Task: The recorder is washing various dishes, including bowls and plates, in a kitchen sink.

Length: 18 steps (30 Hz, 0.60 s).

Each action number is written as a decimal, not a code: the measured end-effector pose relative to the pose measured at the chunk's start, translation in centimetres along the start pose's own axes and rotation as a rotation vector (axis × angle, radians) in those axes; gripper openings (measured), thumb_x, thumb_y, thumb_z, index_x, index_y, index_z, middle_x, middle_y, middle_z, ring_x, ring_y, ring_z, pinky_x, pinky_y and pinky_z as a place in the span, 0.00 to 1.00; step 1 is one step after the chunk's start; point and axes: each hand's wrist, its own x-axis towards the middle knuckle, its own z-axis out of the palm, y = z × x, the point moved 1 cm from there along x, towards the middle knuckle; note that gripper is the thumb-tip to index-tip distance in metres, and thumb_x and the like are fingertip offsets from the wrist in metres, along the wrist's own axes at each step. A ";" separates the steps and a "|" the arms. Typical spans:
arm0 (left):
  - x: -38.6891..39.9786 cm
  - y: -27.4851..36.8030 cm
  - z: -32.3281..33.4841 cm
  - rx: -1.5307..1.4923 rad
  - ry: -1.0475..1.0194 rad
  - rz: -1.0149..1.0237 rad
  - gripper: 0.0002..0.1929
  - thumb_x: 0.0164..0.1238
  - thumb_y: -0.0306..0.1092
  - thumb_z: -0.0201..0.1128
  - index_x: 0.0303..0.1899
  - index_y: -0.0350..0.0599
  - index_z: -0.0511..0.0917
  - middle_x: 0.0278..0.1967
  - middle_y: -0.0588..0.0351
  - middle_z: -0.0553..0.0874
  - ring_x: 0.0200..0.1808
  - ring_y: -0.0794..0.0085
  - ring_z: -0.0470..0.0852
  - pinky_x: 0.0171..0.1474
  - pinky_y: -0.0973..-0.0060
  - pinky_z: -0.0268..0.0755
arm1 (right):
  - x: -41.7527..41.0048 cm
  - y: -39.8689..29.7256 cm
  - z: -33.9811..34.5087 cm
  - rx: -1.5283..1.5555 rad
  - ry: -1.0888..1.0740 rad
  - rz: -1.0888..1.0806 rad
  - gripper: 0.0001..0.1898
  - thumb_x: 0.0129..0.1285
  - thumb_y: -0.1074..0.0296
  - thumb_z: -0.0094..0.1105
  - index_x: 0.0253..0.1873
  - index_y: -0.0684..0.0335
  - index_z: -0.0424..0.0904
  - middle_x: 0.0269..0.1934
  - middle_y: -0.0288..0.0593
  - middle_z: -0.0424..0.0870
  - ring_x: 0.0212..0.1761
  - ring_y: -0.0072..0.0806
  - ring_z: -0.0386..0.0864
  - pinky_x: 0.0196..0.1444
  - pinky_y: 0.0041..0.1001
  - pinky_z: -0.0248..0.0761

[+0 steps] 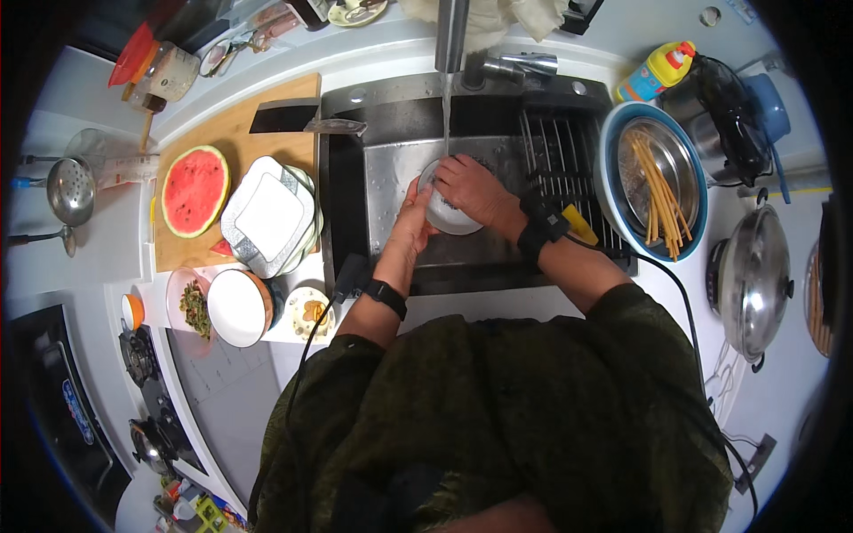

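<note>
A round white dish with a dark pattern [453, 216] is held over the stainless-steel sink [393, 173]. My left hand [414, 223] grips its left rim, thumb along the edge. Across the upper part of the dish lies my right hand [470, 183], its fingers bent against the surface; whether it holds anything beneath them is hidden. Water [447, 106] runs from the faucet [452, 33] down to the dish by my right fingers. A black draining rack [560, 153] spans the sink's right side, with a yellow sponge [580, 224] at its lower part.
Left of the sink, a wooden cutting board [286, 90] carries a cleaver [286, 116], a cut watermelon [196, 191] and stacked square plates [268, 216]. Bowls [238, 308] stand below it. To the right are a blue basin [606, 180] with chopsticks [656, 193] and a lidded pan [756, 283].
</note>
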 end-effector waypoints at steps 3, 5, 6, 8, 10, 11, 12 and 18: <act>1.3 -0.8 -0.8 -0.029 -0.045 0.093 0.17 0.65 0.33 0.50 0.55 0.56 0.64 0.46 0.58 0.75 0.45 0.72 0.73 0.45 0.74 0.70 | -1.6 -1.2 1.0 0.030 -0.100 0.176 0.05 0.42 0.69 0.53 0.26 0.62 0.77 0.28 0.41 0.74 0.42 0.32 0.70 0.44 0.27 0.63; 2.7 -1.8 -1.4 -0.053 -0.082 0.202 0.17 0.65 0.33 0.49 0.55 0.57 0.64 0.45 0.57 0.75 0.45 0.72 0.73 0.44 0.74 0.69 | -2.3 -3.2 1.1 0.045 -0.230 0.278 0.06 0.43 0.69 0.54 0.27 0.63 0.77 0.28 0.44 0.75 0.41 0.33 0.71 0.43 0.28 0.63; 3.1 -2.2 -1.6 0.006 -0.031 0.235 0.16 0.65 0.32 0.49 0.54 0.56 0.64 0.45 0.57 0.75 0.45 0.71 0.73 0.44 0.74 0.69 | -2.4 -3.8 1.0 0.056 -0.364 0.391 0.07 0.43 0.69 0.55 0.27 0.64 0.77 0.29 0.46 0.76 0.40 0.35 0.73 0.43 0.30 0.64; 3.2 -2.6 -1.3 0.073 0.012 0.261 0.16 0.65 0.32 0.48 0.54 0.55 0.64 0.45 0.56 0.75 0.45 0.71 0.73 0.45 0.74 0.69 | -2.1 -3.7 2.0 0.219 -0.583 0.591 0.09 0.44 0.69 0.55 0.32 0.63 0.78 0.33 0.48 0.77 0.39 0.39 0.74 0.43 0.35 0.65; 2.3 -2.7 -0.4 -0.055 0.031 0.104 0.15 0.65 0.31 0.48 0.53 0.54 0.65 0.45 0.55 0.75 0.44 0.70 0.74 0.43 0.72 0.70 | -2.9 -2.9 3.1 0.687 -0.354 0.898 0.10 0.44 0.69 0.55 0.35 0.59 0.78 0.35 0.46 0.78 0.39 0.43 0.74 0.44 0.39 0.65; 2.2 -2.8 -0.6 -0.054 0.036 0.104 0.15 0.65 0.31 0.48 0.53 0.54 0.65 0.45 0.55 0.75 0.44 0.70 0.74 0.43 0.72 0.70 | -2.6 -3.1 2.8 0.691 -0.354 0.896 0.10 0.44 0.69 0.55 0.35 0.59 0.78 0.35 0.46 0.78 0.39 0.43 0.74 0.44 0.39 0.65; 2.0 -2.8 -0.7 -0.108 0.022 0.125 0.15 0.65 0.32 0.48 0.53 0.53 0.65 0.45 0.55 0.75 0.44 0.70 0.74 0.42 0.71 0.71 | -2.4 -3.6 2.2 0.714 -0.261 0.846 0.11 0.44 0.69 0.55 0.36 0.58 0.78 0.35 0.44 0.78 0.41 0.43 0.74 0.45 0.39 0.65; 2.1 -3.6 -1.5 -0.200 0.095 0.089 0.14 0.66 0.32 0.48 0.52 0.54 0.65 0.43 0.55 0.75 0.43 0.69 0.75 0.39 0.69 0.73 | -3.9 -4.4 1.2 0.523 -0.363 0.481 0.11 0.43 0.69 0.58 0.36 0.59 0.77 0.38 0.39 0.75 0.47 0.39 0.70 0.46 0.38 0.64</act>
